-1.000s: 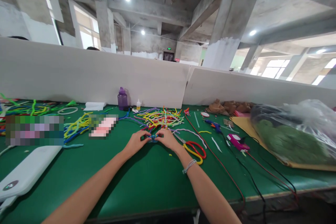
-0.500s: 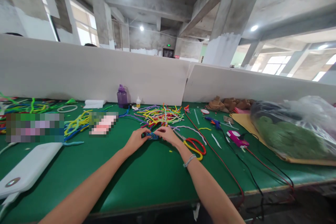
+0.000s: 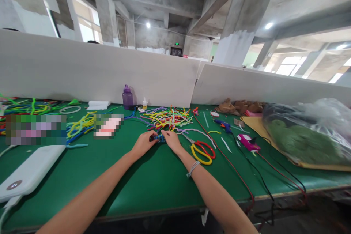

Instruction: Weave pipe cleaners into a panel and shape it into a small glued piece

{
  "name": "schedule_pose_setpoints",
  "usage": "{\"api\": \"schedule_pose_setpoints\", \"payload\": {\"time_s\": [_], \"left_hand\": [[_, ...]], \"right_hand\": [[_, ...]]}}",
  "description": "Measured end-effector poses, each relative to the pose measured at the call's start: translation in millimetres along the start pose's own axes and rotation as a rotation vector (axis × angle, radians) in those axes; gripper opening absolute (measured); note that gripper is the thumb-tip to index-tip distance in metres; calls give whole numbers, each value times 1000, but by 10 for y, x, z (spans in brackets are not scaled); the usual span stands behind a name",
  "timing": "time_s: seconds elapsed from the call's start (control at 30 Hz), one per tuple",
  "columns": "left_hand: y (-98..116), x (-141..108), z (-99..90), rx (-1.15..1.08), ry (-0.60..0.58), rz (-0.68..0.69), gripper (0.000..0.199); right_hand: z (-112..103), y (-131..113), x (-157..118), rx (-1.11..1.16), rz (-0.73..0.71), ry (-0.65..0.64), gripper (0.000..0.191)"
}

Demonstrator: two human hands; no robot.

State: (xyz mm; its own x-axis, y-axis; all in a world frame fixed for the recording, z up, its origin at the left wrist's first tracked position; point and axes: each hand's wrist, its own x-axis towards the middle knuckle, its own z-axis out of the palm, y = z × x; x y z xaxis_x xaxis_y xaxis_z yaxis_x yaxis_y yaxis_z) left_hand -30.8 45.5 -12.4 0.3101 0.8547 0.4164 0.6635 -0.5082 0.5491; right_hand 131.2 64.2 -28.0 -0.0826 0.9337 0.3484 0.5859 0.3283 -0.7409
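Observation:
Both hands meet at the middle of the green table (image 3: 153, 179), over a small blue, dotted piece (image 3: 160, 138). Its exact kind cannot be made out. My left hand (image 3: 144, 144) has its fingers closed on the piece's left end. From the other side my right hand (image 3: 172, 142) pinches it, covering the right end. Just beyond the fingers lies a heap of short colourful pipe cleaners (image 3: 171, 119). Scissors (image 3: 202, 151) with one red and one yellow handle rest to the right of my right hand.
A glue gun (image 3: 226, 127) and a magenta device (image 3: 248, 142) with cords lie to the right, near a plastic bag of green material (image 3: 298, 142). Left are a white power bank (image 3: 33, 170) and more pipe cleaners (image 3: 80, 126). A purple bottle (image 3: 127, 98) stands before the white partition (image 3: 95, 69).
My right hand has shifted slightly left and lies more over the piece, its wrist lower and clear of the scissors. My left hand stays closed on the piece.

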Motion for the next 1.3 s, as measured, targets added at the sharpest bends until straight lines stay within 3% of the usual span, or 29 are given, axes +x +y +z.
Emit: {"api": "schedule_pose_setpoints", "payload": {"time_s": [0.1, 0.3, 0.57, 0.73, 0.9, 1.0, 1.13, 1.23, 1.3], "left_hand": [[12, -9, 3, 8, 2, 17, 16], [53, -25, 13, -6, 11, 4, 16], [31, -9, 11, -31, -15, -10, 17], [14, 2, 16, 12, 2, 35, 15], [29, 9, 20, 8, -3, 35, 16], [16, 19, 15, -29, 2, -4, 17], [-73, 49, 24, -179, 35, -163, 24], [-123, 71, 40, -354, 12, -217, 30], [-108, 77, 37, -375, 6, -201, 33]], "right_hand": [[-2, -54, -31, -23, 34, -18, 53], [31, -136, -95, -193, 41, -25, 38], [22, -90, -65, -103, -12, -25, 37], [26, -104, -57, -102, 63, -79, 48], [48, -122, -64, -164, 39, -49, 36], [12, -105, -37, -50, 45, -56, 39], [-128, -39, 20, 283, 205, -190, 49], [-222, 14, 32, 446, 201, -325, 36], [-259, 21, 31, 454, 138, -328, 29]]}}
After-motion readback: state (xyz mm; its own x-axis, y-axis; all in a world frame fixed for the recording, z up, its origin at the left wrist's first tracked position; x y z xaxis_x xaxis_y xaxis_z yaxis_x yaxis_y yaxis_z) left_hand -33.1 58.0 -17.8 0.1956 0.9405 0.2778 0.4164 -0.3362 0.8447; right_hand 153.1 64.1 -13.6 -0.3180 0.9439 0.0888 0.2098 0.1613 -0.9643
